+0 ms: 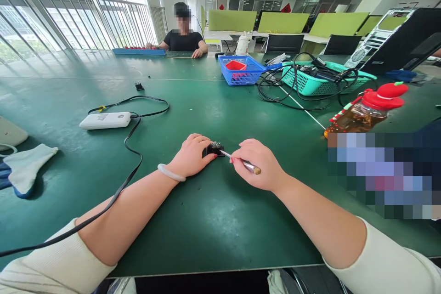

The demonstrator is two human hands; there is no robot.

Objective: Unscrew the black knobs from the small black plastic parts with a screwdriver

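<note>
My left hand (193, 155), with a pale bangle at its wrist, steadies a small black part (216, 152) on the green table. Its thumb and fingers close on the part's left side. On top of the part is a small silvery, bumpy piece, too small to make out. My right hand (259, 165) pinches a slim pen-shaped tool (248, 166) with a shiny shaft and a tan rear end. The tool slants down to the left, its thin tip at the right side of the black part. Whether the tip touches it I cannot tell.
A white power bank-like box (106, 121) lies left, its black cable (128, 179) crossing over my left forearm. A glove (31, 170) is at far left. Blue (243, 76) and teal (303, 83) baskets, a red-lidded bottle (363, 117) and a person (184, 39) are beyond.
</note>
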